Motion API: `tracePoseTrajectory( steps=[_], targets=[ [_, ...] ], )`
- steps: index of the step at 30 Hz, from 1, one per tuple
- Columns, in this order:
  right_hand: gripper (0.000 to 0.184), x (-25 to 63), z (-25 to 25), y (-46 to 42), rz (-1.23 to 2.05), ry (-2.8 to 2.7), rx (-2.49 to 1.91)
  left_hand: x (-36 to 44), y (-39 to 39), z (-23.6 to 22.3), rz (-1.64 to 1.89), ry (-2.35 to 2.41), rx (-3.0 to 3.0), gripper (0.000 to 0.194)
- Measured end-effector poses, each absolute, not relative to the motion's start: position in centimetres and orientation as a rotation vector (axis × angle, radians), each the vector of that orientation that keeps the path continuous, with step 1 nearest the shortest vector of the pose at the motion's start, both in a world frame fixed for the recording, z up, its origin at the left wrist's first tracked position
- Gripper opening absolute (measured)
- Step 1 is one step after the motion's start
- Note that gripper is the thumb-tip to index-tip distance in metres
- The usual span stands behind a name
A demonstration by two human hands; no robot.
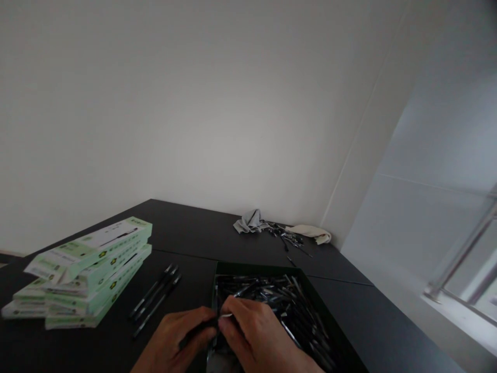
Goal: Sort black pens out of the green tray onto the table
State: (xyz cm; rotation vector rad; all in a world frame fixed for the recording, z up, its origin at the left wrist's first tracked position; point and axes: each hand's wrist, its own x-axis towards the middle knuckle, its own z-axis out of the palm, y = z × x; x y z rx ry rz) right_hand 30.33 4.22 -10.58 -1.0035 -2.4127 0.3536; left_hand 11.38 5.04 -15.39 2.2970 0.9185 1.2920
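Plain pale wall (233, 129) closes off the far side; a metal rail (462, 254) stands at the right by a bright opening. Below it extends a dark table (186, 223) with a visible seam across it. At near centre sits a dark tray (256, 268), holding a dense, unsorted heap of black pens (303, 305).

Progress, judged from present positions: three separate pens (156, 293) lie side by side on the table, left of the tray and apart from it; whether these are finished cannot be determined. The great bulk in the tray appears yet to be handled. Farther left, green-and-white boxes (97, 277) are piled unevenly; their contents are not visible.

Both hands meet over the tray's near left edge. The left hand (182, 331) has thumb and fingers closed about a dark slender piece (204, 327), probably a pen, though blurred. The right hand (258, 331) pinches at its right end, a white sliver (225, 315) showing at the fingertips.

At far right: a grey cloth (250, 221), a cream cloth (306, 231) and loose pens (285, 235) scattered between them.
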Motion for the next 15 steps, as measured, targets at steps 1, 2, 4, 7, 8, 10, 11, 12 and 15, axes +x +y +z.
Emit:
tracePoseTrajectory(
  steps=[1, 2, 4, 7, 8, 10, 11, 12, 15],
  targets=[
    [0.019, 30.2, -10.8, 4.3, 0.323, -2.417, -1.01, 11.4, 5.0, -15.4, 1.258, 0.913, 2.303, 0.019],
    [0.02, 30.1, -10.9, 4.3, 0.312, -2.412, -1.022, 11.4, 5.0, -15.5, 1.245, 0.91, 2.326, 0.022],
    [0.023, 30.1, -10.8, 4.2, 0.357, -2.395, -1.051, 11.3, 4.9, -15.7, 1.265, 0.903, 2.416, 0.026],
    [0.027, 30.0, -10.3, 3.8, 0.552, -2.34, -1.081, 11.1, 4.7, -16.1, 1.389, 0.905, 2.62, 0.024],
    [0.028, 30.0, -10.2, 3.7, 0.626, -2.315, -1.081, 11.0, 4.7, -16.2, 1.431, 0.904, 2.697, 0.023],
    [0.029, 30.1, -9.9, 3.6, 0.783, -2.266, -1.073, 11.0, 4.7, -16.4, 1.5, 0.907, 2.837, 0.022],
    [0.03, 30.2, -9.8, 3.6, 0.861, -2.245, -1.069, 10.9, 4.7, -16.4, 1.53, 0.914, 2.88, 0.022],
    [0.03, 30.4, -9.7, 3.7, 0.933, -2.228, -1.066, 10.9, 4.8, -16.4, 1.553, 0.926, 2.898, 0.021],
    [0.021, 31.3, -9.4, 4.2, 1.025, -2.251, -1.112, 10.6, 5.2, -16.4, 1.634, 1.035, 2.8, 0.021]
  ],
)
